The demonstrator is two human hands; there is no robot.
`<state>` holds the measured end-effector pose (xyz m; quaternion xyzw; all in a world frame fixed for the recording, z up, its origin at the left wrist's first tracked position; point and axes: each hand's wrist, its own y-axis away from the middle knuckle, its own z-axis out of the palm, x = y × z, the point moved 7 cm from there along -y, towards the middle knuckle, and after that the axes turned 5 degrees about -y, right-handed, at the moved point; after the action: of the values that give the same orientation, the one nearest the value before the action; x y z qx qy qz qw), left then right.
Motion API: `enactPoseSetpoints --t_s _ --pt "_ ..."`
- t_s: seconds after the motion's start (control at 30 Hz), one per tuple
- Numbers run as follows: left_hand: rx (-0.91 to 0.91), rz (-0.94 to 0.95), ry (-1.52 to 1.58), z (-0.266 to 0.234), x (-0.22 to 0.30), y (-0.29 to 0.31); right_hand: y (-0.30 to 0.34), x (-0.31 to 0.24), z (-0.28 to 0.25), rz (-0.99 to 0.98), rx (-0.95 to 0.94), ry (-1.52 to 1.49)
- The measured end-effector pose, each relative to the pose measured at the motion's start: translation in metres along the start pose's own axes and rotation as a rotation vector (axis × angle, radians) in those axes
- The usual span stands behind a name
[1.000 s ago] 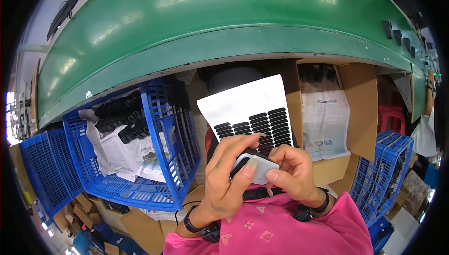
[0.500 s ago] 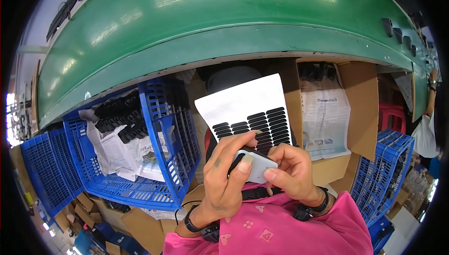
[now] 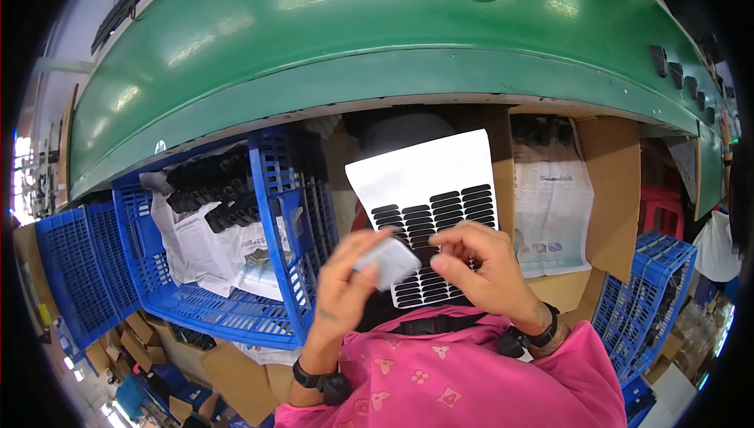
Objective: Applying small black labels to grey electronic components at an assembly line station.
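Left hand (image 3: 343,283) grips grey piece (image 3: 391,264), mid-frame; right hand (image 3: 492,268) over oval-sticker sheet (image 3: 430,206), grasp unclear. Likely mid-handling; next move needs steady grip.

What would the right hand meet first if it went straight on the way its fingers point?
Probably the pale grey piece in the left hand, just left of the right hand's fingertips. Depth is unclear, so it might brush the sheet of black ovals beneath first.

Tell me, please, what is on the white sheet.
Black rounded strips sit in columns on the white sheet; the right hand, the left hand and the grey piece it holds hide part of it, and anything there cannot be seen.
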<state>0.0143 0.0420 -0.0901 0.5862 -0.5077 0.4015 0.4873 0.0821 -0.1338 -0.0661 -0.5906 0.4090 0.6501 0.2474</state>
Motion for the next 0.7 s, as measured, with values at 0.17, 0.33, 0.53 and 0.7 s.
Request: enactPoseSetpoints --t_s 0.17,0.33,0.53,0.7 --pt "-0.066 -0.193 0.399 -0.012 -0.043 -0.018 -0.017 -0.011 -0.001 -0.234 0.189 0.287" --pt "-0.252 -0.089 0.378 0.008 -0.024 -0.028 -0.017 -0.018 0.005 -0.425 0.318 0.642" --pt "-0.243 -0.051 0.281 0.008 -0.018 -0.028 -0.016 -0.012 0.017 -0.469 0.459 0.69" --pt "-0.073 -0.173 0.593 0.014 -0.022 -0.019 -0.018 -0.008 0.018 -0.437 0.481 0.608"
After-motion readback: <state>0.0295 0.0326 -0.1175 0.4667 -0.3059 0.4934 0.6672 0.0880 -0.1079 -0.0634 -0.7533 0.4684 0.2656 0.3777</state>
